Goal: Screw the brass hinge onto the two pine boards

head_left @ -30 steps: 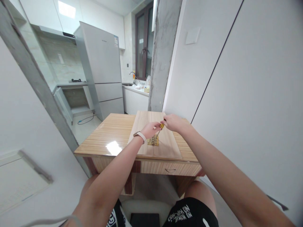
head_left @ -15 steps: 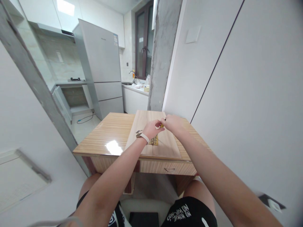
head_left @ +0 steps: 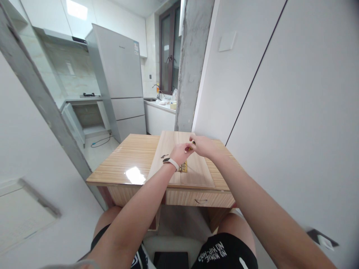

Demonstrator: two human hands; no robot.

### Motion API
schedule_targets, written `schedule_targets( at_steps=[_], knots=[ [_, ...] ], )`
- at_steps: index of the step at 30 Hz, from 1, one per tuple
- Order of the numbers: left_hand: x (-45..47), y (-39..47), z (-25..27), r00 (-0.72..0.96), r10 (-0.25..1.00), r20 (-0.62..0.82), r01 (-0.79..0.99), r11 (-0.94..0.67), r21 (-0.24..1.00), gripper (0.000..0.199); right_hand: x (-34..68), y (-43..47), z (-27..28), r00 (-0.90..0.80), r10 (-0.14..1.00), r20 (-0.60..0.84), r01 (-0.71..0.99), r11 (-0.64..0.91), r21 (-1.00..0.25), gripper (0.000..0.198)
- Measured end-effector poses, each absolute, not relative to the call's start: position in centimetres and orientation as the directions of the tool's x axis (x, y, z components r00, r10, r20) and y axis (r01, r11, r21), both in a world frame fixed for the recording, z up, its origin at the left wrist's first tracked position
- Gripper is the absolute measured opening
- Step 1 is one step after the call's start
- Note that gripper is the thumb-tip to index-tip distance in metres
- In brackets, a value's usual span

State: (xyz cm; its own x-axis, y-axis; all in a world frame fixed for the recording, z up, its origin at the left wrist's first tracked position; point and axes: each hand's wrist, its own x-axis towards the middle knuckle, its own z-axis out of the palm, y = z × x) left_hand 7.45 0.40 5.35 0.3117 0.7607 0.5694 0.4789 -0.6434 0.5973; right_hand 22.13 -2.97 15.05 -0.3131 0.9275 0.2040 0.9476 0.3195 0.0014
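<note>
Far side of a gold-coloured metal hinge point(head_left: 184, 167), a yellow-and-black tool handle point(head_left: 191, 148) is pinched by left hand point(head_left: 180, 151) and right hand point(head_left: 205, 145), probably best kept steady and square.

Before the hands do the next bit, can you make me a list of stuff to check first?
1. Right hand holding the yellow-and-black handle: ok.
2. Left hand helping to grip it: cannot tell; its fingers are close by, but the contact is too small to see.
3. Tool tip in the right spot: cannot tell; the left hand hides it.
4. Brass hinge sitting straight over the seam: cannot tell; the left wrist covers part of it.
5. Pale boards side by side on the desk: ok.
6. Small metal pieces within sight: ok, on the boards beside the left hand.
</note>
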Motion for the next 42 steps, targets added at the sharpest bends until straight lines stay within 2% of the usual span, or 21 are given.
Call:
schedule_targets(
  at_steps=[3, 7, 12, 19, 26, 31, 34, 42],
  knots=[
    [7.4, 0.6, 5.2, 0.342, 0.744, 0.574, 0.452, -0.666, 0.593, 0.018, 23.1, -2.3, 14.8, -0.408, 0.898, 0.167, 0.91, 0.414, 0.001, 0.026],
    [7.1, 0.6, 5.3, 0.385, 0.744, 0.546, 0.436, -0.668, 0.603, 0.017, 23.6, -1.6, 14.5, -0.463, 0.87, 0.168, 0.887, 0.456, 0.078, 0.021],
    [7.0, 0.8, 5.4, 0.413, 0.761, 0.5, 0.433, -0.647, 0.627, 0.019, 23.1, -2.0, 14.9, -0.443, 0.885, 0.143, 0.89, 0.415, 0.19, 0.024],
    [7.0, 1.0, 4.7, 0.446, 0.749, 0.49, 0.33, -0.646, 0.688, 0.025, 23.0, -2.2, 15.2, -0.444, 0.889, 0.113, 0.878, 0.406, 0.255, 0.034],
    [7.0, 0.8, 4.5, 0.382, 0.779, 0.497, 0.317, -0.616, 0.721, 0.041, 22.9, -2.1, 15.5, -0.456, 0.881, 0.124, 0.877, 0.421, 0.231, 0.043],
    [6.8, 0.8, 4.5, 0.367, 0.774, 0.516, 0.359, -0.63, 0.689, 0.031, 22.3, -2.2, 15.5, -0.433, 0.888, 0.153, 0.89, 0.396, 0.224, 0.053],
    [6.7, 0.7, 4.6, 0.348, 0.78, 0.521, 0.391, -0.625, 0.675, 0.027, 21.8, -2.3, 15.3, -0.37, 0.912, 0.175, 0.919, 0.331, 0.215, 0.057],
    [6.8, 0.8, 4.5, 0.3, 0.78, 0.549, 0.43, -0.625, 0.652, 0.024, 20.9, -2.3, 14.3, -0.145, 0.965, 0.216, 0.987, 0.125, 0.106, 0.049]
  ],
)
